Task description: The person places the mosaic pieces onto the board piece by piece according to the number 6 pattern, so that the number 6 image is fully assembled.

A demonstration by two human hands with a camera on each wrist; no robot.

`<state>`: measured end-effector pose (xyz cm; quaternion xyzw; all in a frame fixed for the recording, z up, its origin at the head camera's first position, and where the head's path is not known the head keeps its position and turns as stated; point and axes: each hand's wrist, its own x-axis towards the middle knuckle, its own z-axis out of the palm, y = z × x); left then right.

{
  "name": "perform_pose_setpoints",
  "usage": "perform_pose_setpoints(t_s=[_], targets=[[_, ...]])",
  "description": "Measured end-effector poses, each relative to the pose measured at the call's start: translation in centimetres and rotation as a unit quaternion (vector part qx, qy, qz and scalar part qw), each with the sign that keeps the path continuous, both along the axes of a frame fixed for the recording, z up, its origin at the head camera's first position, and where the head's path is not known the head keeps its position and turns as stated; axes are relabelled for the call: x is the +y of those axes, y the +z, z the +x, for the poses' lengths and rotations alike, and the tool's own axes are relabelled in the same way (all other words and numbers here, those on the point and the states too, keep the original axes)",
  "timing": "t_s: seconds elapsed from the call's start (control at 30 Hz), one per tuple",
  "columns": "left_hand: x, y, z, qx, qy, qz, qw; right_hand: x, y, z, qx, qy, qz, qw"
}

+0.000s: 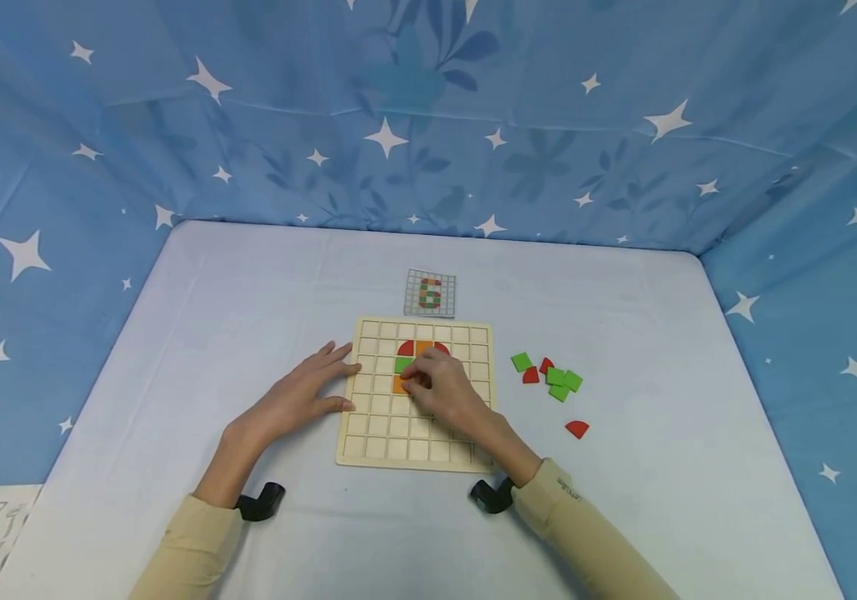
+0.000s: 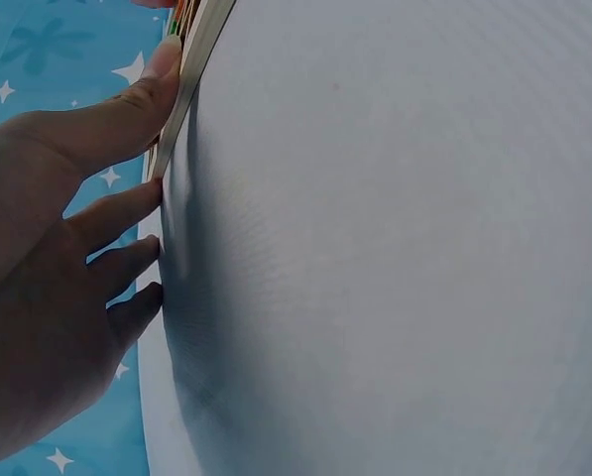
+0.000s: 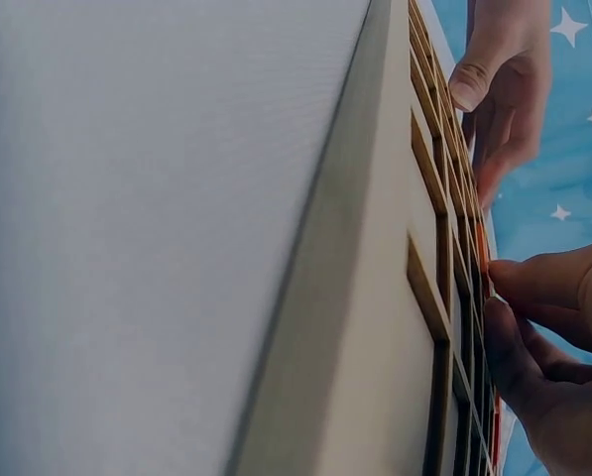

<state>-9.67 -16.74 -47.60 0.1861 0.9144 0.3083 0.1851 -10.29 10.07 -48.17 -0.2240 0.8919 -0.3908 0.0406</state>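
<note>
A wooden grid board [image 1: 417, 451] lies on the white table. Set in its upper cells are a red piece [image 1: 406, 348], an orange piece [image 1: 424, 346] and another red one [image 1: 441, 346], with a green square [image 1: 403, 365] and an orange piece [image 1: 398, 385] below. My left hand [image 1: 297, 396] is spread, its fingertips and thumb touching the board's left edge [image 2: 191, 79]. Over the middle cells, my right hand [image 1: 447, 392] pinches a small reddish piece [image 3: 490, 282] between thumb and forefinger; the fingers largely hide it.
Above the board lies a printed grid card [image 1: 430, 294] with a coloured figure. Several green squares [image 1: 556, 377] and red quarter-round pieces [image 1: 577, 428] are scattered at the right. A blue curtain with stars [image 1: 398, 167] stands behind the table. Black devices [image 1: 262, 502] show near both wrists.
</note>
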Motion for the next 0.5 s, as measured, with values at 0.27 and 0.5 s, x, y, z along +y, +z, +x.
perform_pose_setpoints(t_s=[0.27, 0.5], targets=[[-0.02, 0.02, 0.03, 0.012, -0.006, -0.002, 0.9999, 0.18, -0.32, -0.05, 0.007, 0.010, -0.008, 0.9999], [-0.11, 0.03, 0.16, 0.014, -0.004, 0.003, 0.9999, 0.45, -0.19, 0.06, 0.015, 0.017, -0.017, 0.9996]])
